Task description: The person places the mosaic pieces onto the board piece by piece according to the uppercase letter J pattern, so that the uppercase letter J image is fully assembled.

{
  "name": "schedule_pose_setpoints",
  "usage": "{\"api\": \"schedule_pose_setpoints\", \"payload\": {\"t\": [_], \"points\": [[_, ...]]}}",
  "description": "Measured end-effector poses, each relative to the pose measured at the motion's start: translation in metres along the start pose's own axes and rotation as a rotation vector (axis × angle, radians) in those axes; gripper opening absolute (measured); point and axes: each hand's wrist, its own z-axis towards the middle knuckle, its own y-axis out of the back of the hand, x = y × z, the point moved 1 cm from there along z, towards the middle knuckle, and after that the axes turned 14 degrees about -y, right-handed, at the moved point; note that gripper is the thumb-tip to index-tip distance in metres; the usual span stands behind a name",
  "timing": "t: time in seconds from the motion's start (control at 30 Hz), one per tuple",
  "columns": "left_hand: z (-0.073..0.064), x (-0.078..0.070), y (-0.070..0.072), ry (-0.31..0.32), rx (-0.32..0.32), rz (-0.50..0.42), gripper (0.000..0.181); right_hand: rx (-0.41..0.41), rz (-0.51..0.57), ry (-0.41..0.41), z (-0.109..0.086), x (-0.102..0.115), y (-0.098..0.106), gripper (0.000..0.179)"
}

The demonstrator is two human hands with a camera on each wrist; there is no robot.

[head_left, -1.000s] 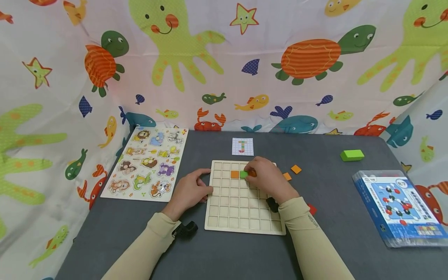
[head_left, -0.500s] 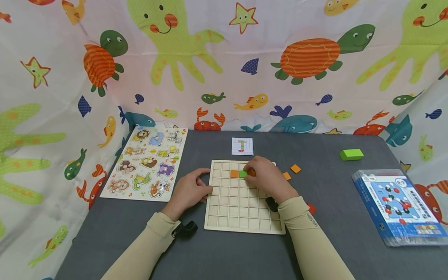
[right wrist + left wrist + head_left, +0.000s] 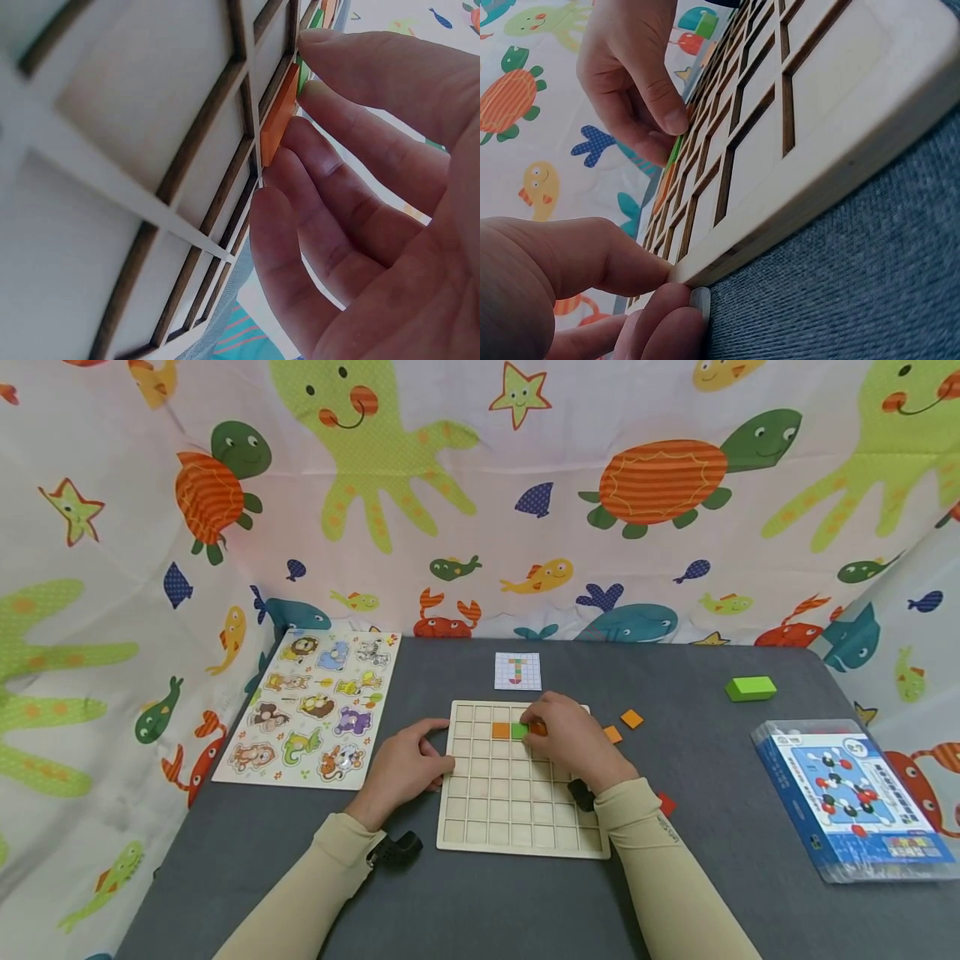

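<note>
My left hand (image 3: 406,765) holds the left edge of the wooden grid board (image 3: 522,837), thumb at its rim and fingers curled at its side in the left wrist view. Over the board's upper part, my right hand (image 3: 572,737) has its fingertips around an orange tile (image 3: 279,116), partly hidden in the head view. That tile stands slightly proud of its cell in the right wrist view. Left of it lie a green tile (image 3: 519,731), right at the thumb and index tips, and another orange tile (image 3: 501,731), side by side in one row.
Beyond the board is a small pattern card (image 3: 517,672). To its right are two loose orange tiles (image 3: 632,719) and a red piece (image 3: 666,804) partly under the sleeve. An animal puzzle (image 3: 309,710) lies left; a green block (image 3: 751,689) and a blue boxed set (image 3: 855,802) lie right.
Both hands keep their places on the board, and the tiles stay where they were. The head view has shifted very slightly.
</note>
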Motion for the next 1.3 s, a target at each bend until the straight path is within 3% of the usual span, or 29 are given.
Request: {"api": "schedule_pose_setpoints", "payload": {"t": [0.4,0.63,0.77,1.1,1.3], "points": [[0.000,-0.004,0.000,0.002,0.003,-0.004,0.062,-0.001,0.009,0.002,-0.002,-0.002,0.002,0.025],[0.001,-0.005,0.000,0.006,0.005,-0.013,0.061,0.005,0.050,0.019,-0.008,-0.009,0.016,0.030],[-0.001,-0.005,0.000,0.016,0.009,-0.024,0.061,-0.017,0.080,-0.023,-0.014,-0.030,0.030,0.031],[-0.002,-0.003,0.001,0.018,0.012,-0.015,0.061,-0.075,0.057,-0.198,-0.029,-0.108,0.062,0.034],[-0.001,-0.003,-0.001,0.023,0.010,-0.020,0.062,-0.072,0.048,-0.241,-0.027,-0.131,0.068,0.037]]}}
